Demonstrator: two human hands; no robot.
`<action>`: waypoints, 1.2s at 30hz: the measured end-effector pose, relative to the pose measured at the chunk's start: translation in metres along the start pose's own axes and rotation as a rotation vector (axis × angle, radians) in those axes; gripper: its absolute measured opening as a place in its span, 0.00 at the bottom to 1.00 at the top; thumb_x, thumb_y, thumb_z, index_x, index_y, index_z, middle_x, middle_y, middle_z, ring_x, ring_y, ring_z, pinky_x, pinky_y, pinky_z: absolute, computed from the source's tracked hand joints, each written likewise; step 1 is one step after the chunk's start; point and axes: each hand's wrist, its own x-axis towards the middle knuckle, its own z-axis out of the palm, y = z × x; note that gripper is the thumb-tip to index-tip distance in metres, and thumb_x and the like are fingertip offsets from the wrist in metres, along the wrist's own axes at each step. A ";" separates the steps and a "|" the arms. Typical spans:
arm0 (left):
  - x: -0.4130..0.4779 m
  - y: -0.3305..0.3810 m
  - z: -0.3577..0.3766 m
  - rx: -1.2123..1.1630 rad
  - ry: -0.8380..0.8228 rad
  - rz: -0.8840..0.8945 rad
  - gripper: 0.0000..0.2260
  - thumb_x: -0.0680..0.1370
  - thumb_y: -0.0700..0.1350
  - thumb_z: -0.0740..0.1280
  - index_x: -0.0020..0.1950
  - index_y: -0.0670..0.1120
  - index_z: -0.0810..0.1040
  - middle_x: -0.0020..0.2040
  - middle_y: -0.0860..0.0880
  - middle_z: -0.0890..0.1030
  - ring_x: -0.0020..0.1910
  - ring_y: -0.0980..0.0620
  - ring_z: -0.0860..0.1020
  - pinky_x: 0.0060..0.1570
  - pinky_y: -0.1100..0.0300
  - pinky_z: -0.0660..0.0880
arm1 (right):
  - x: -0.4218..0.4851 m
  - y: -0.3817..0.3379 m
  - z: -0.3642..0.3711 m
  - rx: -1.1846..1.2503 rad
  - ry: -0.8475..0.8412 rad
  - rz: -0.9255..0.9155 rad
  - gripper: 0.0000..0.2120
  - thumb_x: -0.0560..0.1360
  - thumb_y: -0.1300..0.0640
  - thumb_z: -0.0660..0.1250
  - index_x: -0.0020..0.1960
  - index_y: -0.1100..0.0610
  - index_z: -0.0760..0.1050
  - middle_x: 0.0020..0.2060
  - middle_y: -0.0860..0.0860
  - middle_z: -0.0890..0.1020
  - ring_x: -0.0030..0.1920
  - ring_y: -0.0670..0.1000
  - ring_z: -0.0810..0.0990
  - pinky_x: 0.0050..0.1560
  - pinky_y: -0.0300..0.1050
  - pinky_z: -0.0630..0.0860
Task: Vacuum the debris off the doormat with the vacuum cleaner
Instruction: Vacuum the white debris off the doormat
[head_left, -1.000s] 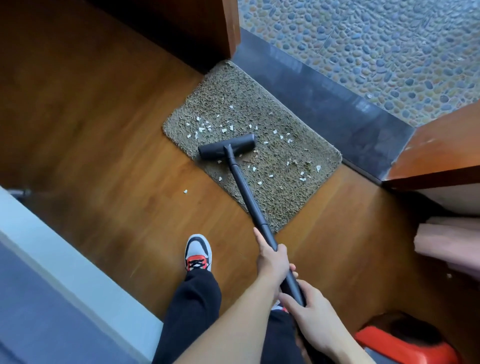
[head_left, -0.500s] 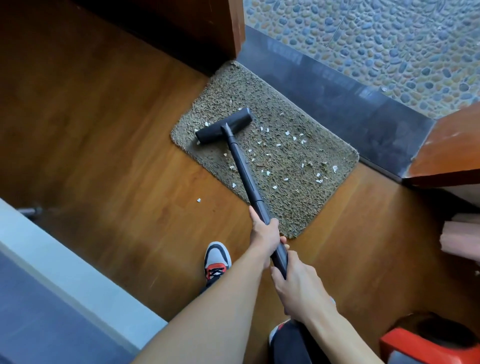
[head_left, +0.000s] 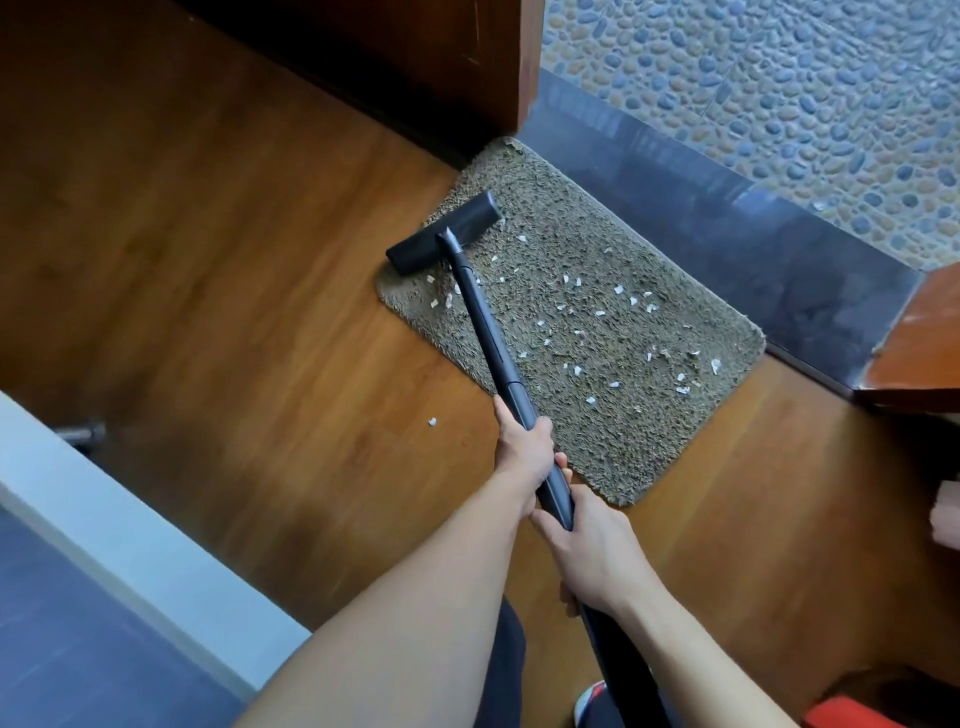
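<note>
Fingers (head_left: 541, 432) of left hand (head_left: 522, 460) and right hand (head_left: 592, 556) curl round the vacuum wand (head_left: 485, 332), nozzle (head_left: 445, 240) on the doormat (head_left: 613, 395) ahead.

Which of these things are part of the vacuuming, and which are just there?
In the job: doormat, white scraps on it, vacuum head, wand, left hand and right hand gripping the wand.
Just there: lone scrap on the wood floor, stone threshold, pebble paving, red object at the lower right.

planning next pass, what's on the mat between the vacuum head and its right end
Head view: scattered white debris bits lie on the doormat from the vacuum head to its right end.
</note>
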 end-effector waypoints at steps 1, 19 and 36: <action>0.001 -0.002 -0.001 0.003 -0.002 -0.008 0.34 0.82 0.42 0.59 0.79 0.64 0.43 0.39 0.45 0.72 0.27 0.52 0.72 0.26 0.60 0.73 | 0.001 0.000 0.001 0.057 -0.015 0.004 0.12 0.79 0.46 0.65 0.46 0.54 0.69 0.37 0.55 0.81 0.25 0.57 0.81 0.27 0.52 0.80; -0.053 -0.089 0.046 -0.020 0.013 -0.082 0.35 0.82 0.43 0.58 0.79 0.65 0.41 0.41 0.45 0.74 0.27 0.52 0.73 0.26 0.59 0.76 | -0.050 0.098 -0.007 0.251 -0.093 0.059 0.10 0.78 0.51 0.67 0.48 0.59 0.74 0.35 0.56 0.78 0.22 0.53 0.78 0.21 0.43 0.73; -0.113 -0.135 0.093 0.084 -0.017 -0.128 0.34 0.83 0.44 0.57 0.79 0.65 0.39 0.49 0.44 0.79 0.26 0.54 0.76 0.32 0.57 0.81 | -0.101 0.167 -0.033 0.269 -0.151 0.080 0.10 0.78 0.49 0.68 0.48 0.57 0.77 0.26 0.52 0.76 0.23 0.56 0.77 0.27 0.44 0.71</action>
